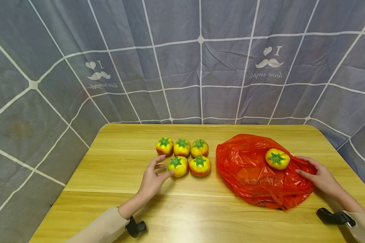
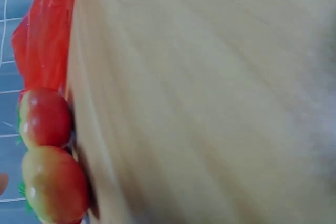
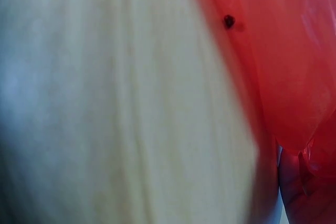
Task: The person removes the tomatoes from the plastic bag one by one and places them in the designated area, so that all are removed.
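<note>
My left hand [image 1: 153, 177] is at the near-left tomato [image 1: 178, 166], yellow and red with a green leafy top. Its thumb reaches the tomato's near side and its fingers are spread at the left; firm contact cannot be made out. In the left wrist view, a fingertip [image 2: 3, 183] shows apart from the nearest tomato [image 2: 55, 184]. At the right, my right hand [image 1: 320, 175] holds the edge of a crumpled red plastic bag [image 1: 246, 168], whose film partly covers the fingers in the right wrist view. Another tomato [image 1: 277, 159] is at the bag, close to that hand.
Beside the near-left tomato sits another tomato [image 1: 200, 166], with a back row of three more, including a middle tomato [image 1: 181, 147]. All stand on a wooden table [image 1: 115, 168]. A grey checked curtain [image 1: 182, 74] hangs behind it.
</note>
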Motion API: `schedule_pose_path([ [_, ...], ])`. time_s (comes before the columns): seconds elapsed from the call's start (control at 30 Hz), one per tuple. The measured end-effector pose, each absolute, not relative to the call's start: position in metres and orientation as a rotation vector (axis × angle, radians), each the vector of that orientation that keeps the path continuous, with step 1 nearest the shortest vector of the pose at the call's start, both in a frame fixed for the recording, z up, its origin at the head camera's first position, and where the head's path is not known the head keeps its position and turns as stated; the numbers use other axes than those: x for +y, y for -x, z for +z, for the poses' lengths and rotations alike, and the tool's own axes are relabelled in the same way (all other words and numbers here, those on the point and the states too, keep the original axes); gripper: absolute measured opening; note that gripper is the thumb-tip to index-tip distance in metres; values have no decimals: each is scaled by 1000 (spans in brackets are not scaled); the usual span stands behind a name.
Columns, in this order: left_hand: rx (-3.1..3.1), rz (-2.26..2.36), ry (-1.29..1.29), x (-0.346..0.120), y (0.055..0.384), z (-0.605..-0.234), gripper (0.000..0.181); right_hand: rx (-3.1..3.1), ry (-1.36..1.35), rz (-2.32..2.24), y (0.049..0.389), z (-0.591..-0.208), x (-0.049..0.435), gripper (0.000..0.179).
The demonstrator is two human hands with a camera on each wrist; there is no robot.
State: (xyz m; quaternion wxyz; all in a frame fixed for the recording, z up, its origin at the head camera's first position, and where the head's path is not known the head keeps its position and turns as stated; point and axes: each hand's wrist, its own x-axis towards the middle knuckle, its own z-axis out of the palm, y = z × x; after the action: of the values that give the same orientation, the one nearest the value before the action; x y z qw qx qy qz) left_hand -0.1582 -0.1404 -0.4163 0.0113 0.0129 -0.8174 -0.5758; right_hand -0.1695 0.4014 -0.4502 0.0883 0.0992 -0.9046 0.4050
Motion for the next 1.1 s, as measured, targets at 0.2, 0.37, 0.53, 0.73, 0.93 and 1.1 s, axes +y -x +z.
schedule_pose_path([
  [0.2, -2513, -1773, 34, -135, 160, -404, 61, -2683, -301, 1213, 170, -451, 402, 45],
  [0.37, -2482, -1698, 141, -124, 160, -394, 60, -2673, -307, 1222, 170, -451, 401, 45],
  [0.53, -2448, -1680, 207, -113, 163, -383, 60, -2681, -299, 1206, 170, -452, 401, 45],
  [0.73, -2434, -1705, 279, -99, 167, -370, 59, -2674, -300, 1211, 170, -454, 401, 45],
  [0.93, -2472, -1749, 358, -81, 168, -361, 59, -2679, -289, 1222, 170, -454, 401, 45],
  [1.1, -2515, -1770, 431, -67, 170, -358, 62, -2696, -276, 1195, 171, -453, 401, 44],
])
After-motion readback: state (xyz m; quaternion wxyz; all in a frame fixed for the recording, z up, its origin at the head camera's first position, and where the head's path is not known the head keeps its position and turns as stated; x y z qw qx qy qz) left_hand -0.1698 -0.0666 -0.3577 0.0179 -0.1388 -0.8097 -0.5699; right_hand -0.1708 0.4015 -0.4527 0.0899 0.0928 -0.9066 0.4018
